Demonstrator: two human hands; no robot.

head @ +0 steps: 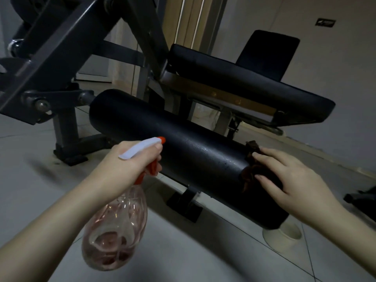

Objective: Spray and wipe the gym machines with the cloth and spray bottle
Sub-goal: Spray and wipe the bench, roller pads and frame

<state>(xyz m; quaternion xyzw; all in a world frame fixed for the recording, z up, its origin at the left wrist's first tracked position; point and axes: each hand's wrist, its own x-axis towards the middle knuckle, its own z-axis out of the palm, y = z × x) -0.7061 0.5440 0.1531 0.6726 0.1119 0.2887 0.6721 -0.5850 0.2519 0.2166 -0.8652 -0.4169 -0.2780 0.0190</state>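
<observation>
In the head view, the left hand (130,159) gripped the spray bottle (116,231) at the lower left, with its orange nozzle pointing at the black roller pad (183,139). The pad ran from upper left down to lower right. The right hand (289,180) lay flat, fingers spread, pressing the brown cloth (254,171) on the pad's lower right end. Wet drops (209,151) shone between the hands, so the cloth likely had to slide up and left.

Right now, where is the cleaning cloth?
Head view, lower right: the dark cloth lies on the black roller pad near its right end, under the right hand.
</observation>
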